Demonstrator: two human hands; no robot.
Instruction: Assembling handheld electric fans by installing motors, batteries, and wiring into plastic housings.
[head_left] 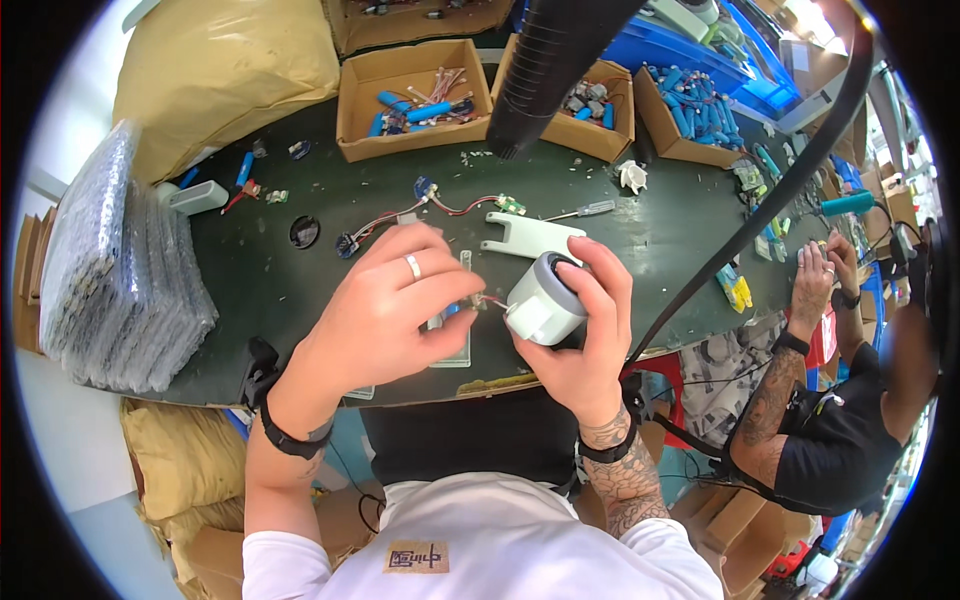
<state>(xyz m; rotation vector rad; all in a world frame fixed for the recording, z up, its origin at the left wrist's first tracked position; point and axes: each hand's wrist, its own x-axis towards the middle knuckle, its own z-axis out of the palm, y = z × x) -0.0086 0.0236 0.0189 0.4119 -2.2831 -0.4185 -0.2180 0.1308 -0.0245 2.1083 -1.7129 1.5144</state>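
Note:
My right hand (590, 340) grips a white cylindrical housing (545, 305) with a grey rim and a dark opening, tilted above the table's near side. Thin red and white wires (492, 299) run from the housing toward my left hand (400, 305). That hand is closed, with thumb and fingertips pinched at the wire ends; what exactly they hold is mostly hidden. Below it lies a clear plastic piece (458, 352). Just beyond the housing rests a pale green handle-shaped shell (530, 236). A wired set of small circuit boards (425, 190) lies past my left hand.
Cardboard boxes of blue cells and wired parts (412, 140) line the back. A screwdriver (590, 209) and a white fan wheel (632, 177) lie on the dark green table. Bubble-wrap sheets (120, 290) are stacked left. A black tube (560, 60) hangs overhead; a co-worker (830, 420) works at right.

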